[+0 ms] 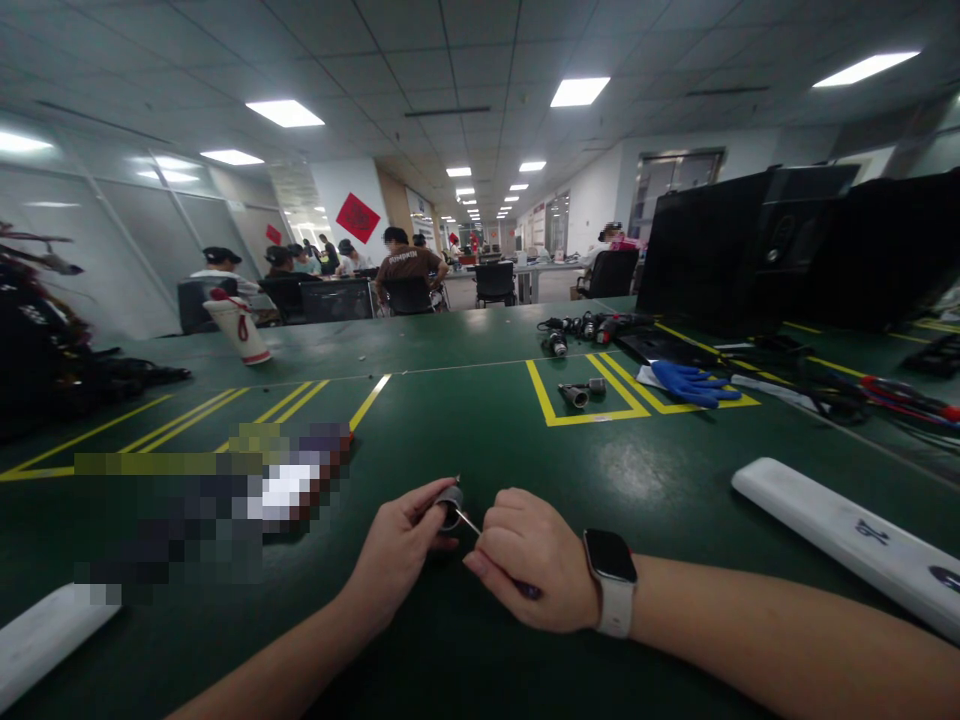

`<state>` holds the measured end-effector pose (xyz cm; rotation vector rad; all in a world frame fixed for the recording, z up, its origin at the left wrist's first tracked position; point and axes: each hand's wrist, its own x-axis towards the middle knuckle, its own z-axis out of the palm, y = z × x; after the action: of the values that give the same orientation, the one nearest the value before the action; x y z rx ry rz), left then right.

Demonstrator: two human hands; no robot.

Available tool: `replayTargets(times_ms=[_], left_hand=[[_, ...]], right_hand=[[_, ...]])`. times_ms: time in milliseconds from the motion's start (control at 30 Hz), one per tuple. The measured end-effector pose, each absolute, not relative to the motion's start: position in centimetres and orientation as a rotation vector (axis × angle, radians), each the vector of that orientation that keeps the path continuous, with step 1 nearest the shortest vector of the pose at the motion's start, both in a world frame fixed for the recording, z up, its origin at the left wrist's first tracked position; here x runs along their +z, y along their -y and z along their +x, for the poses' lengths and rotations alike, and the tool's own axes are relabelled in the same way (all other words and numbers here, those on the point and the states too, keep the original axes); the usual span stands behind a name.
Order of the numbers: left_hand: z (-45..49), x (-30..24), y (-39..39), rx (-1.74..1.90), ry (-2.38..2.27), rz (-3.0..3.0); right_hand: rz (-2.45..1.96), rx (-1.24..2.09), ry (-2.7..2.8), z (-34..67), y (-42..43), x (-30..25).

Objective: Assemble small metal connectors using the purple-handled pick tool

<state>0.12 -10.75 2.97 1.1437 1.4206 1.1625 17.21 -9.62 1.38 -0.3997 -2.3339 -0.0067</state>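
My left hand pinches a small grey metal cylinder just above the green table. My right hand, with a white-strapped smartwatch on the wrist, is closed round a thin screwdriver. Its metal tip points into the open end of the cylinder. A dark bit of the handle shows under the right fingers.
Two similar metal parts lie inside a yellow-taped square, a blue glove beside it. Black monitors and cables stand at the right. A long white bar lies near right, a paper cup far left. People sit at desks behind.
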Motion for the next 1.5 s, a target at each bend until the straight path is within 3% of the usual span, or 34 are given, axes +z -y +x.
replayTargets(times_ms=[667,1500], left_hand=[[-0.6,2.5,10.0,1.154,-1.279,0.816],[-0.6,2.4,10.1,1.199,-1.352,0.854]], right_hand=[[-0.483,-0.039,2.331,17.0,9.5,1.3],[-0.499,-0.013,2.368,17.0,9.2,1.0]])
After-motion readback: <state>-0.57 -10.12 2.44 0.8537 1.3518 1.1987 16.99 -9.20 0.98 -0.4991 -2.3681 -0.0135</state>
